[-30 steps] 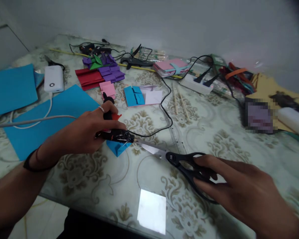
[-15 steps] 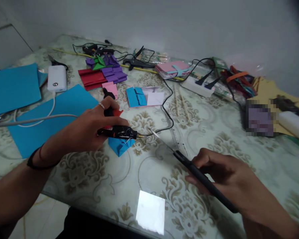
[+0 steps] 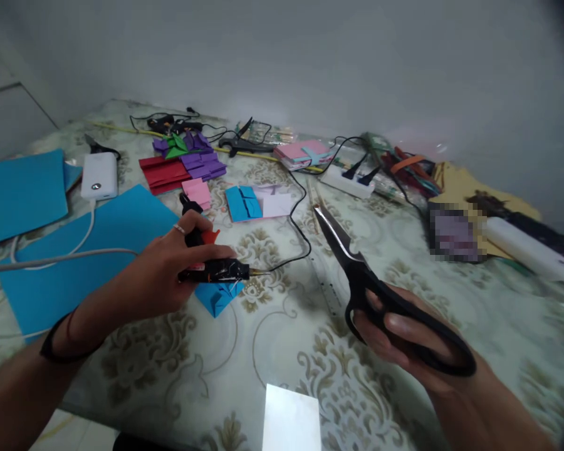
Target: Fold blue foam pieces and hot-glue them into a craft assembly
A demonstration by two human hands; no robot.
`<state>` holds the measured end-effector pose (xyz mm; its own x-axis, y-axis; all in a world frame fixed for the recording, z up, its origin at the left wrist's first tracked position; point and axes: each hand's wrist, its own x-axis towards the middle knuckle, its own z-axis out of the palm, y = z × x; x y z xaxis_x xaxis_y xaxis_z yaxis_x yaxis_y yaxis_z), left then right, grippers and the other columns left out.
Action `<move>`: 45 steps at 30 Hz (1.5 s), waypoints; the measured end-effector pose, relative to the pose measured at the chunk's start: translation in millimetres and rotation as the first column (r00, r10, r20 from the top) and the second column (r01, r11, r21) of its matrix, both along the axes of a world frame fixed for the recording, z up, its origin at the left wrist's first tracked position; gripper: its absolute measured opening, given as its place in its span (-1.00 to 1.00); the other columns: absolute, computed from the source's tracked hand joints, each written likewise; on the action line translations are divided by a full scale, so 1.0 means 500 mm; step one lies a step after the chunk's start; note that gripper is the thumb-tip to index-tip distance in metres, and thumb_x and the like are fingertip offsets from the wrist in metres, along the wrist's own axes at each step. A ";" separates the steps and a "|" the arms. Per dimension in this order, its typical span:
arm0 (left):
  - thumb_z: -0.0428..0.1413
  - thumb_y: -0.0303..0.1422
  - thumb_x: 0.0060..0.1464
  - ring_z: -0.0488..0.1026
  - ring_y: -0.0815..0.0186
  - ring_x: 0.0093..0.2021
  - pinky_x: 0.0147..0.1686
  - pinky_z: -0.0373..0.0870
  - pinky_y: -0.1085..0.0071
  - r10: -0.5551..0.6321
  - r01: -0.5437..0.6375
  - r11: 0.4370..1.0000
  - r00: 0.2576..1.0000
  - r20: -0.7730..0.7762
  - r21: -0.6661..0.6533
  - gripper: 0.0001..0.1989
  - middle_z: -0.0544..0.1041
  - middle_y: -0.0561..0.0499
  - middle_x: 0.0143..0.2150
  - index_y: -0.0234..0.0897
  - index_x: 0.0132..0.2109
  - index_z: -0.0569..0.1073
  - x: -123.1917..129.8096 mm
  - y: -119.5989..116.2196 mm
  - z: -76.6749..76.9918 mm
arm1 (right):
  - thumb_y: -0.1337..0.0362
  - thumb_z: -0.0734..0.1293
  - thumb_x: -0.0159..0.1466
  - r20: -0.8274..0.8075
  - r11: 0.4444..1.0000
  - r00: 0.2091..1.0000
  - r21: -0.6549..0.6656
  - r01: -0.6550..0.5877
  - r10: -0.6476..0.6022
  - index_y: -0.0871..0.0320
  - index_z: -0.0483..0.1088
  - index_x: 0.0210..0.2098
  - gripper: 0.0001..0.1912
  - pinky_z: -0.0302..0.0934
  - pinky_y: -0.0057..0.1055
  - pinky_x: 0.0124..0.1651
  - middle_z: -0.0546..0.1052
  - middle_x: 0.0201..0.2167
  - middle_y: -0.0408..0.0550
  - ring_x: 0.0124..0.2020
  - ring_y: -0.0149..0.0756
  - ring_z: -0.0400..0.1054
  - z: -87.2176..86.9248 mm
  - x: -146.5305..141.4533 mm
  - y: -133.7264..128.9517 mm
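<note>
My left hand (image 3: 169,269) is closed on a black hot glue gun (image 3: 225,270) with an orange trigger, its metal tip pointing right. Just under the gun, a small folded blue paper piece (image 3: 219,299) lies on the table, partly covered by the gun and hand. My right hand (image 3: 404,338) grips black-handled scissors (image 3: 352,263), fingers through the handle loops. Their blades are together, pointing up and left above the table, with the flat side toward me.
Blue sheets (image 3: 89,250) and a white power bank (image 3: 98,176) with a cable lie at left. Behind are red folded paper (image 3: 164,174), a blue-and-white folded card (image 3: 244,203) and a white power strip (image 3: 350,180). A clear ruler (image 3: 326,285) lies between my hands.
My right hand has turned the scissors from edge-on to flat side toward me, their tip now higher. My left hand keeps the glue gun. The whole view has shifted with my head.
</note>
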<state>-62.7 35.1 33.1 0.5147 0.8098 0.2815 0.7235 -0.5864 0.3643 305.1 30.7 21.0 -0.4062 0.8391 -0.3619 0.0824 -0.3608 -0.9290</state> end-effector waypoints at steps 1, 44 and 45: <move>0.01 -0.73 -0.09 0.43 0.20 -0.03 -0.19 0.46 0.34 0.000 0.000 1.000 1.000 0.003 0.005 -0.31 0.25 -0.10 0.10 -0.10 0.14 0.54 0.002 -0.001 -0.002 | -0.29 0.54 0.00 -0.010 1.000 1.000 -0.007 0.004 -0.004 0.01 0.33 -0.44 -0.44 -0.21 -0.41 -0.71 0.27 -0.68 -0.19 -0.72 -0.44 -0.05 -0.002 0.001 0.002; 0.07 -0.58 0.13 0.53 0.14 -0.05 -0.23 0.56 0.33 0.046 -0.046 0.999 0.999 -0.022 0.022 -0.35 0.32 -0.15 0.21 0.03 0.32 0.34 0.011 -0.015 -0.055 | -0.20 0.57 0.07 0.092 0.856 0.866 0.236 0.461 -0.492 0.14 0.35 -0.42 -0.43 0.04 -0.41 -0.57 0.39 -0.54 -0.18 -0.61 -0.45 0.20 -0.074 0.116 0.110; 0.05 -0.59 0.14 0.53 0.14 -0.05 -0.24 0.56 0.34 0.048 -0.048 0.999 0.999 -0.019 0.020 -0.35 0.32 -0.15 0.22 0.03 0.32 0.34 0.012 -0.016 -0.054 | -0.20 0.57 0.07 0.093 0.856 0.866 0.235 0.460 -0.491 0.14 0.35 -0.42 -0.42 0.03 -0.41 -0.57 0.38 -0.54 -0.18 -0.62 -0.45 0.19 -0.072 0.114 0.109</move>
<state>-56.6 27.1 6.1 0.4809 0.8282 0.2878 0.7579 -0.5577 0.3386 362.4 85.2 -15.0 0.1048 0.9760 -0.1910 0.0866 -0.2003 -0.9759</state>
